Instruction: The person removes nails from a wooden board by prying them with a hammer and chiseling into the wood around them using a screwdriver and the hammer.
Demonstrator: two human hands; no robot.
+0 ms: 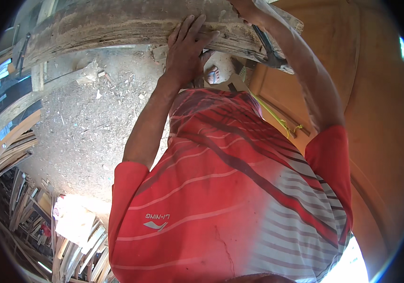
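A long weathered wooden beam or bench edge [107,29] crosses the top of the head view, its front worn and splintered. My left hand [188,47] lies on it with fingers stretched out over the top, thumb near the front edge. My right hand [248,10] is at the upper edge of the view, above the beam's right part. Its fingers are mostly hidden, so any grip is unclear. Just below it, a dark metal bar [268,47] runs down over the beam's front edge. A similar dark bar [23,54] stands at the beam's left end.
Large brown wooden panels [376,108] stand close on my right. A yellow strap or tape [275,115] hangs beside them. Wood chips litter the grey floor [93,118]. Several stacked offcuts [77,252] fill the lower left. My foot in a sandal [213,74] shows below the beam.
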